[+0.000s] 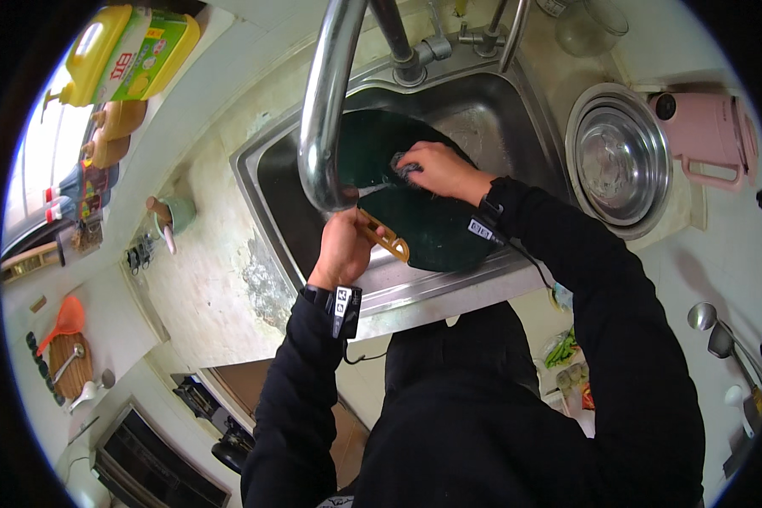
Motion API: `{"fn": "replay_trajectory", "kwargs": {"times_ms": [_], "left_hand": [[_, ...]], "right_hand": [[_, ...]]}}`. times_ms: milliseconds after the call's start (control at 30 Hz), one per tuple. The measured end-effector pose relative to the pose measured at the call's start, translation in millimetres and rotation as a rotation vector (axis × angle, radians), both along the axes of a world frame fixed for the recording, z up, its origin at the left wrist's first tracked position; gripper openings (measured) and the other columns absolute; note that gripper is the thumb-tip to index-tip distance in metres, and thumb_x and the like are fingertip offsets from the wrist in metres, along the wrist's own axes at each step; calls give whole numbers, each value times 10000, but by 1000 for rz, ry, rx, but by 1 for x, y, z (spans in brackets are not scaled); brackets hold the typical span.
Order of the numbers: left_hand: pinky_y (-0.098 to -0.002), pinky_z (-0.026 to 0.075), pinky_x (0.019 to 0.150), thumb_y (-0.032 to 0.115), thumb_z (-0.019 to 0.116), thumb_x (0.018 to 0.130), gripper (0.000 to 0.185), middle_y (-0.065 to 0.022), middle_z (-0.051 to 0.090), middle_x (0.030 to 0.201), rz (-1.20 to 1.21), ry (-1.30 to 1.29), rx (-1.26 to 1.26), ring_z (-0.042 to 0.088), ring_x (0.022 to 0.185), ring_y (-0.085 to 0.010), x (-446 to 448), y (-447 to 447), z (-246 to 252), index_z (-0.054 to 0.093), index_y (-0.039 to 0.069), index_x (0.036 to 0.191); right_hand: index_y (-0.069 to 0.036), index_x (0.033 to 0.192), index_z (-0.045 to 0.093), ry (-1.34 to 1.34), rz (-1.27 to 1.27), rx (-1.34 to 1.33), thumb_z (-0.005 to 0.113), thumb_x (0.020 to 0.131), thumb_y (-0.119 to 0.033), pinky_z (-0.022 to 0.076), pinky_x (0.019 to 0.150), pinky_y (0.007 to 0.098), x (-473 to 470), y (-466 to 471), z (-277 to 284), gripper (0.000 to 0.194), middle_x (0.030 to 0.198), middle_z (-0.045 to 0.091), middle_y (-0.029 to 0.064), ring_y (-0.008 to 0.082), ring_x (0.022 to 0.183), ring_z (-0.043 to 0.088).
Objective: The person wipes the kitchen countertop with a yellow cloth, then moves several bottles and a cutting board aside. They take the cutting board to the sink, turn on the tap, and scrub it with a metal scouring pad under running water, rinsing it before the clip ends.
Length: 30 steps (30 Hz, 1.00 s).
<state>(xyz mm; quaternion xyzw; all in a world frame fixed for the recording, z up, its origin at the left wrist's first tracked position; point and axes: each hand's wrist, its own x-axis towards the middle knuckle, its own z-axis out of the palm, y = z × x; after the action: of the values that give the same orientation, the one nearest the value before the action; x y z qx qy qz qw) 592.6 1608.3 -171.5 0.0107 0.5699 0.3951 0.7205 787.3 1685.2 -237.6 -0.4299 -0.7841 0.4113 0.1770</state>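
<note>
In the stainless steel sink (270,184) lies a large dark green rounded object (444,235), perhaps a pan lid or board; its kind is not clear. My left hand (344,244) grips a yellow-orange handle (390,242) at the sink's near left side. Beyond that hand, a pale blade-like part (373,190) shows over the green surface, partly hidden by the faucet. My right hand (441,170) holds a grey scouring pad (404,166) against the green surface, to the right of the faucet spout.
A chrome faucet spout (330,108) arches over the sink's left part. Nested metal bowls (663,159) and a pink kettle (708,136) stand to the right, a glass jar (587,32) behind. A green cup (181,214) with utensils stands on the left counter.
</note>
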Motion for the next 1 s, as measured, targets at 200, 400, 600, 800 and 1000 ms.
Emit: {"fn": "replay_trajectory", "kwargs": {"times_ms": [200, 400, 600, 800, 1000], "left_hand": [[-340, 493, 750, 12, 448, 905, 175, -106, 613, 1014, -109, 78, 45, 562, 861, -211, -12, 1, -5, 577, 27, 1022], [-343, 492, 752, -65, 443, 841, 276, -67, 566, 1011, -137, 67, -15, 538, 877, -220, -28, 4, -4, 569, 59, 1053], [-352, 479, 699, 92, 576, 960, 84, -40, 533, 855, -87, 146, 33, 513, 795, -202, -47, 10, -5, 564, 96, 878], [-334, 474, 691, 217, 613, 1009, 168, -25, 556, 835, -104, 131, 9, 523, 778, -180, -58, 7, -12, 580, 123, 874], [-330, 470, 698, 274, 632, 1024, 170, -1, 557, 820, -281, 177, 198, 521, 784, -162, -71, 2, -28, 584, 143, 928]], "right_hand": [[-145, 1259, 692, 434, 285, 310, 729, 796, -62, 476, 1062, 442, -5, -17, -55, 472, 1317, 606, 160, 386, 1196, 582], [-115, 1231, 728, -85, -110, -90, 623, 830, -19, 532, 947, 472, 30, 39, -112, 425, 1139, 701, 228, 413, 1065, 664], [-120, 1151, 756, 274, 26, 65, 662, 808, -71, 532, 960, 450, -9, -1, -77, 360, 1125, 696, 174, 380, 1073, 654], [-108, 1127, 765, -34, -175, -85, 649, 784, -55, 528, 958, 449, 5, 23, -95, 366, 1084, 697, 179, 387, 1073, 648], [-96, 1143, 753, 201, 77, 8, 674, 798, -84, 521, 972, 445, 7, 25, -118, 354, 1102, 688, 185, 382, 1083, 647]]}}
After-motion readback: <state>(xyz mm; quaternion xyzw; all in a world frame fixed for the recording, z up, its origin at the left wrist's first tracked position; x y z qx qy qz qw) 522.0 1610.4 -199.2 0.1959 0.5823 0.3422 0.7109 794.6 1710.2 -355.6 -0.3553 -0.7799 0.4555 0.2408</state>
